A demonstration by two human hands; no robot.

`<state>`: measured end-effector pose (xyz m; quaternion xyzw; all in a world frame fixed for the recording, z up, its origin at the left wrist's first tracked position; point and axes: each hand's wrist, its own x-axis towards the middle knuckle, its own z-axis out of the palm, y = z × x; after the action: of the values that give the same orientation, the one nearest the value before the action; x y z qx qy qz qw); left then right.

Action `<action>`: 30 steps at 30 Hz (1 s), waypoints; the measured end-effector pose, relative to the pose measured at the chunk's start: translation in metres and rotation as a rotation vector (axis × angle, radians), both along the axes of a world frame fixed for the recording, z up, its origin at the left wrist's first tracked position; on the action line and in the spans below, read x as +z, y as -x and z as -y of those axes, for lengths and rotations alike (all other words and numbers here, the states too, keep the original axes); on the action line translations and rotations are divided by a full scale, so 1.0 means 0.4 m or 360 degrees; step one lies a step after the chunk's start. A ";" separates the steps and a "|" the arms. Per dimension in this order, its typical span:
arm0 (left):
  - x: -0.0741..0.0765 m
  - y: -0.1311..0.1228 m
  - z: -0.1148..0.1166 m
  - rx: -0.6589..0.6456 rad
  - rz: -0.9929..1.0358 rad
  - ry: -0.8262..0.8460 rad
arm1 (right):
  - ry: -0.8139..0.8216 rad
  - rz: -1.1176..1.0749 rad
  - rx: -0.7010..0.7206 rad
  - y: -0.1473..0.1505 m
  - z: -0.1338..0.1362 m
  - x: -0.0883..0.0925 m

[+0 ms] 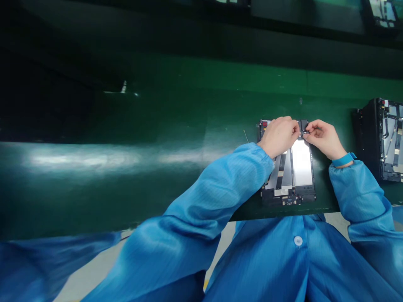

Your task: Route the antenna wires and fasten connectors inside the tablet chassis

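An opened tablet [302, 165] lies flat near the front edge of the green table, its battery plates, dark flex cables and small boards exposed. My left hand [280, 133] rests over its upper part, fingers curled and pressed together near the top edge. Whatever those fingertips hold, if anything, is hidden. At the tablet's upper right corner, my right hand [323, 136] is closed in a pinch against the black part there. What lies between its fingertips is too small to name.
To the right stands a stack of similar opened tablets [390, 142] on the green table [176, 121]. A thin pointed stick [246, 136] shows beside my left sleeve. Further units [383, 12] sit on a raised shelf at the back. Another person's blue sleeve [59, 260] is at lower left.
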<state>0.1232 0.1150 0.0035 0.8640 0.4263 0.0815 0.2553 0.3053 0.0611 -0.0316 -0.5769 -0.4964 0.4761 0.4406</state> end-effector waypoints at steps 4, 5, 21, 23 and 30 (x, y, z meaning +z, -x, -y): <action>-0.003 0.001 -0.001 0.0003 0.0023 0.0006 | 0.0016 -0.0045 0.0004 -0.003 0.000 0.002; -0.004 0.001 -0.001 0.0002 0.0023 0.0007 | 0.0021 -0.0059 0.0005 -0.003 -0.001 0.003; 0.003 -0.002 -0.006 0.0013 0.0061 0.0038 | -0.0012 0.0112 0.0016 0.005 -0.005 0.012; 0.004 -0.001 -0.007 0.0015 0.0050 0.0054 | 0.0018 0.0041 0.0021 0.001 -0.008 0.012; -0.001 0.003 -0.009 0.0014 0.0084 0.0036 | 0.0032 -0.0049 0.0029 -0.007 -0.010 0.008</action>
<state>0.1222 0.1188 0.0031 0.8567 0.4241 0.1008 0.2757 0.3083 0.0650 -0.0283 -0.5692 -0.4901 0.4939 0.4380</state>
